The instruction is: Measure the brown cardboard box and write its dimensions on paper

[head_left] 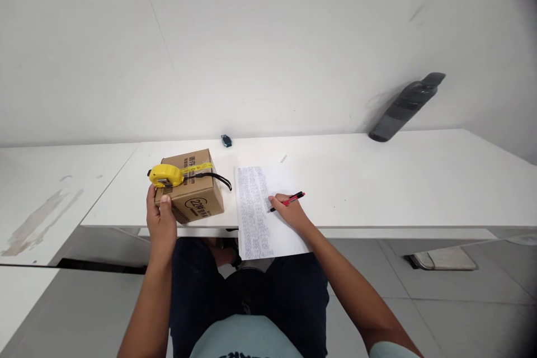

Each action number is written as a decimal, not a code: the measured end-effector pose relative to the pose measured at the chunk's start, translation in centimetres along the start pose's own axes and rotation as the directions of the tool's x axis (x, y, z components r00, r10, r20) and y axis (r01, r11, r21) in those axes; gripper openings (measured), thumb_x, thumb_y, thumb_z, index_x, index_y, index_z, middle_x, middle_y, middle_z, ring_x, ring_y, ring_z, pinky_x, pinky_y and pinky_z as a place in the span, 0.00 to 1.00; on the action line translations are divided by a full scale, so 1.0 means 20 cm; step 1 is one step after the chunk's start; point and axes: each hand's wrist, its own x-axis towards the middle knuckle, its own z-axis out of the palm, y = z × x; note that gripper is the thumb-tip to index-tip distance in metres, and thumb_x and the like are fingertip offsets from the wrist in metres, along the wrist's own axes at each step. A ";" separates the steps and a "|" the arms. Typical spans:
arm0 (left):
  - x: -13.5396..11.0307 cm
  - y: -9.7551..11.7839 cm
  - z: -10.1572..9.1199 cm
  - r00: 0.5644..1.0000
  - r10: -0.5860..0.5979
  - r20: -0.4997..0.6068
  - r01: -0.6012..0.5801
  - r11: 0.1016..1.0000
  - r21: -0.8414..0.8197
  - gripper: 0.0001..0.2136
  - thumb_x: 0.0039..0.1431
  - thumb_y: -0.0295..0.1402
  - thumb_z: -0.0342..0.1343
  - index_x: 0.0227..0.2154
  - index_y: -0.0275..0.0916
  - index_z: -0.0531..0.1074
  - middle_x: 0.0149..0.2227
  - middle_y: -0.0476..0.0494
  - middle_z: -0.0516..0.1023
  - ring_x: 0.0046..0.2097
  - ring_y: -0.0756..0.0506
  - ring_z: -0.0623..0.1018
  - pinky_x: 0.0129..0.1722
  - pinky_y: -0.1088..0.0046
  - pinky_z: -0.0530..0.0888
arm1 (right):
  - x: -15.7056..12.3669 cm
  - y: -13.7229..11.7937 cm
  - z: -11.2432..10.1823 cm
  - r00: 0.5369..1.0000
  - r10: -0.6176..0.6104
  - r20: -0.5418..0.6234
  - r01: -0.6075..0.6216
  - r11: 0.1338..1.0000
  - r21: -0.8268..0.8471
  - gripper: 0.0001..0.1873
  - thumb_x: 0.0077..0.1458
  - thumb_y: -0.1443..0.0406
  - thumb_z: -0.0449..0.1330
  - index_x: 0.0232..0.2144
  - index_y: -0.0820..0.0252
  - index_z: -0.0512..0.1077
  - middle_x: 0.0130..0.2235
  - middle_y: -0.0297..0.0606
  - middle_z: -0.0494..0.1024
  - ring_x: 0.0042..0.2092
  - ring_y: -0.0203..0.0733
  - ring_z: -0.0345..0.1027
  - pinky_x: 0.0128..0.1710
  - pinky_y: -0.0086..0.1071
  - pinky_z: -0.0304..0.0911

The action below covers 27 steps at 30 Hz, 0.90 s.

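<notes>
A small cardboard box [197, 205] with black print stands on the white table near its front edge. On its top lies a yellow tape measure [166, 175], its blade out a short way to the right and its black wrist strap hanging over the box's side. My left hand [161, 222] grips the box's near left corner, thumb on the front face and fingers along the left side, just under the tape measure. In my right hand [289, 210] is a red and black pen [295, 198], its tip on a paper sheet [254, 218] with dense handwriting. The sheet overhangs the table edge.
Against the wall leans a dark bottle [403, 109] at the back right. A small dark key fob [226, 140] lies behind the box. The white table [377, 190] ends just before my knees, with a seam and stained surface at the left.
</notes>
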 end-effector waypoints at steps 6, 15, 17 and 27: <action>0.00 -0.01 0.00 1.000 0.017 0.003 -0.017 1.000 -0.001 0.28 0.65 0.43 0.51 0.64 0.38 0.61 0.65 0.35 0.63 0.66 0.38 0.63 0.65 0.63 0.59 | -0.01 -0.01 0.00 1.000 -0.003 -0.015 0.003 1.000 0.000 0.24 0.56 0.50 0.54 0.16 0.55 0.57 0.20 0.30 0.59 0.26 0.39 0.56 0.29 0.33 0.52; 0.00 -0.01 0.00 1.000 0.015 -0.007 -0.015 1.000 -0.025 0.27 0.64 0.43 0.52 0.64 0.39 0.62 0.64 0.36 0.65 0.65 0.40 0.65 0.64 0.65 0.60 | -0.01 -0.02 0.00 0.999 -0.005 -0.031 0.005 1.000 -0.003 0.24 0.56 0.50 0.54 0.16 0.55 0.54 0.20 0.29 0.56 0.26 0.38 0.53 0.29 0.33 0.50; 0.00 -0.02 0.00 1.000 0.023 -0.008 -0.024 0.999 -0.031 0.27 0.64 0.44 0.52 0.64 0.39 0.62 0.64 0.36 0.65 0.64 0.40 0.65 0.64 0.65 0.60 | -0.01 -0.02 0.00 0.999 0.000 -0.045 0.000 1.000 -0.003 0.24 0.56 0.50 0.53 0.16 0.54 0.53 0.19 0.29 0.55 0.25 0.38 0.52 0.28 0.33 0.49; -0.01 -0.03 -0.01 1.000 0.015 0.001 -0.015 0.999 -0.045 0.29 0.64 0.46 0.51 0.64 0.40 0.61 0.65 0.36 0.64 0.65 0.38 0.64 0.64 0.63 0.60 | -0.01 -0.03 0.01 0.994 0.023 -0.106 -0.024 1.000 -0.007 0.23 0.56 0.50 0.52 0.17 0.54 0.52 0.19 0.29 0.54 0.26 0.38 0.51 0.28 0.32 0.49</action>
